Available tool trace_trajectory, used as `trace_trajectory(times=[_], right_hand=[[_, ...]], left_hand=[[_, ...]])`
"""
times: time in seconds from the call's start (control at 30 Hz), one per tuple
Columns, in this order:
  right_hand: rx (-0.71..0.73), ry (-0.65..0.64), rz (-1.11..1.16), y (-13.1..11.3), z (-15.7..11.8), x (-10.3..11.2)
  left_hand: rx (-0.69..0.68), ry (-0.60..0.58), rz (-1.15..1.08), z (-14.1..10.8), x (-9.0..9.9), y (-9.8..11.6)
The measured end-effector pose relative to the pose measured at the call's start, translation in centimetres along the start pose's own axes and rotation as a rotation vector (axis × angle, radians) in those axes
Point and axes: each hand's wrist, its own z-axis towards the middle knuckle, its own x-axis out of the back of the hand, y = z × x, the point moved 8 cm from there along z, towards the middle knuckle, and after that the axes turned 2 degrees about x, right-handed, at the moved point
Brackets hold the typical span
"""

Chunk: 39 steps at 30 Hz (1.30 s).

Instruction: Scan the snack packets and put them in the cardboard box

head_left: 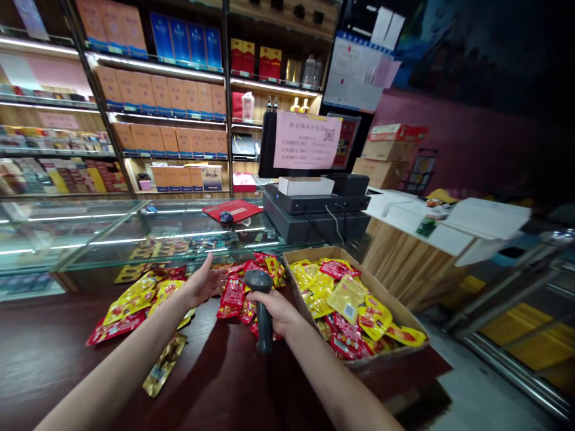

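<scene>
My right hand [279, 312] is wrapped around the handle of a dark barcode scanner [264, 326], held upright above the dark red tabletop. With fingers apart, my left hand [205, 284] reaches over the table and holds nothing; its fingertips are close to a pile of red snack packets [233, 294], and I cannot tell if they touch. To the left lies another heap of yellow and red snack packets [132, 299], partly behind my left forearm. A single gold packet [164, 366] rests nearer to me. Right of the scanner, a cardboard box [404, 353] holds many yellow and red packets.
Behind the packets runs a glass display counter [179, 222] carrying a red folder [240, 209] with a mouse [226, 218]. A monitor [268, 149] stands above a dark cash drawer [309, 224]. Shelves of orange boxes [168, 96] line the wall. White cartons [485, 218] sit at right.
</scene>
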Motion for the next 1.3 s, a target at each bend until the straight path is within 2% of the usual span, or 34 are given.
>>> trace_trajectory(times=[0.13, 0.23, 0.4, 0.67, 0.77, 0.9, 1.03, 1.17, 1.23, 1.3], right_hand=[[0.005, 0.013, -0.043, 1.3, 1.1, -0.9], [0.045, 0.035, -0.051, 1.9, 2.1, -1.1], [0.003, 0.079, -0.003, 3.3, 3.3, -0.8], [-0.003, 0.089, 0.058, 4.3, 1.2, 1.0], [0.025, 0.089, 0.068, 4.4, 0.2, 1.4], [0.089, 0.092, 0.034, 3.7, -1.5, 1.7], [0.194, 0.100, 0.010, 2.4, -3.6, 2.0], [0.289, 0.147, -0.001, 1.0, -5.8, 2.5], [0.294, 0.116, -0.012, 0.7, -6.5, 2.4], [0.240, 0.064, -0.002, 1.1, -6.9, 2.0]], left_hand=[[-0.021, 0.119, -0.043, 0.1, 2.0, -1.8], [-0.056, 0.135, -0.083, 0.6, 2.5, -2.8], [-0.146, 0.208, -0.078, 0.9, 3.0, -4.0], [-0.193, 0.223, 0.137, 0.9, 3.4, -7.0], [-0.230, 0.191, 0.178, 1.0, 2.7, -7.6], [-0.304, 0.144, 0.175, 0.3, 1.1, -7.2], [-0.241, 0.163, 0.128, -0.2, 0.2, -7.6], [-0.243, 0.165, 0.071, 0.1, -0.7, -8.0], [-0.242, 0.163, 0.062, 0.6, -1.2, -8.5], [-0.238, 0.142, 0.071, 1.1, -1.8, -9.1]])
